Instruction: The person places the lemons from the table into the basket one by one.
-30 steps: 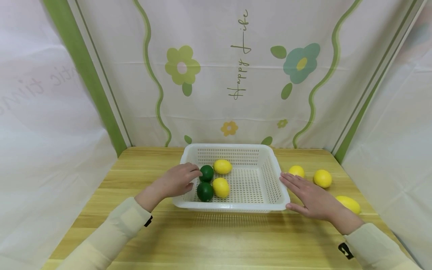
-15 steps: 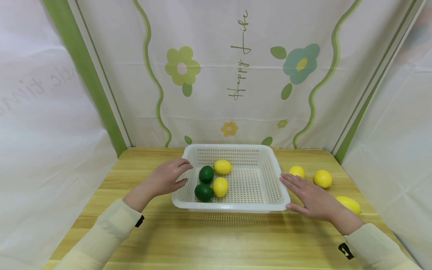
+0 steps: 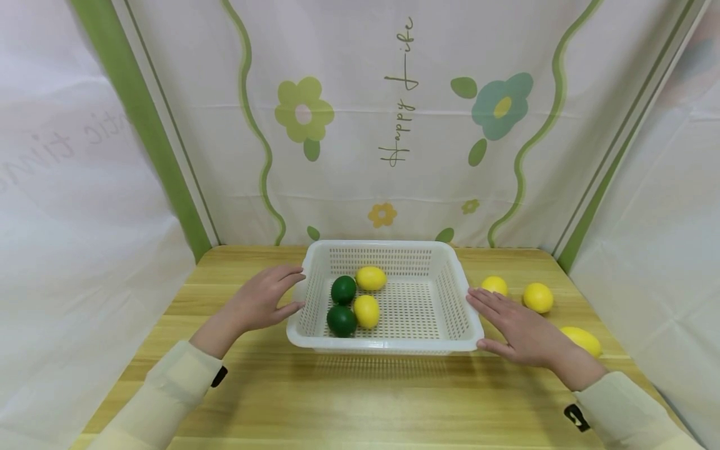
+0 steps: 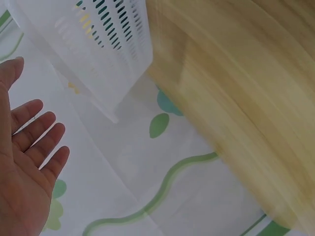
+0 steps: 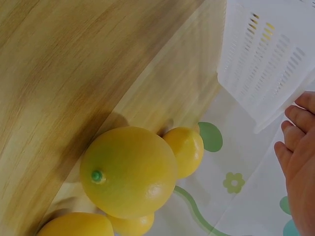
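A slotted plastic basket [image 3: 388,344] of smooth, ovoid fruits [image 3: 367,312] is standing on the table [image 3: 394,406]; the straight-fingered right hand [image 3: 517,328] is touching it, the loose, empty left hand [image 3: 255,301] hovering alongside. The cloth [image 3: 349,178] is reading "Happy Life".

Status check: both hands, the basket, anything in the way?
Left hand empty, at left end of white basket; right hand flat, at its right end. Two green fruits, two yellow fruits inside. No obstruction seen between hands and basket.
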Demonstrator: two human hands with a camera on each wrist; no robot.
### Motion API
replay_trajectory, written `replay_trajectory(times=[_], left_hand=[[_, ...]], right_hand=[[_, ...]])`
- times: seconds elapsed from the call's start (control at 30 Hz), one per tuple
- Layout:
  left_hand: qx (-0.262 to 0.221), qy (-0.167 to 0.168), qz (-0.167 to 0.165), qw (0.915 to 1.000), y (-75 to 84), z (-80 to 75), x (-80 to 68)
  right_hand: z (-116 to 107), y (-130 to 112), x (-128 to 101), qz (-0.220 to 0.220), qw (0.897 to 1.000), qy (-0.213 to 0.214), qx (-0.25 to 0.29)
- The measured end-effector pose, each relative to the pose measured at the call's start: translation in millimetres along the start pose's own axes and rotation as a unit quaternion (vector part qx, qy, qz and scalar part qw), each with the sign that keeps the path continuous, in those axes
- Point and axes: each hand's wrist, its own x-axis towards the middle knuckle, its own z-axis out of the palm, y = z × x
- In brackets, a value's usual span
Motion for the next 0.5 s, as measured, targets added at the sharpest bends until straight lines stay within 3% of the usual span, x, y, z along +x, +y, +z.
replay_trajectory(times=[0.27,0.5], left_hand=[[-0.004,-0.051,-0.052,0.9973,1.8,-0.5,-14.2],[-0.013,-0.081,-0.072,0.9940,6.2,4.8,-27.2]], right_hand=[[-5,-2,2,0.011,1.000,-0.018,-0.003],[-5,-1,2,0.011,1.000,-0.020,-0.002]])
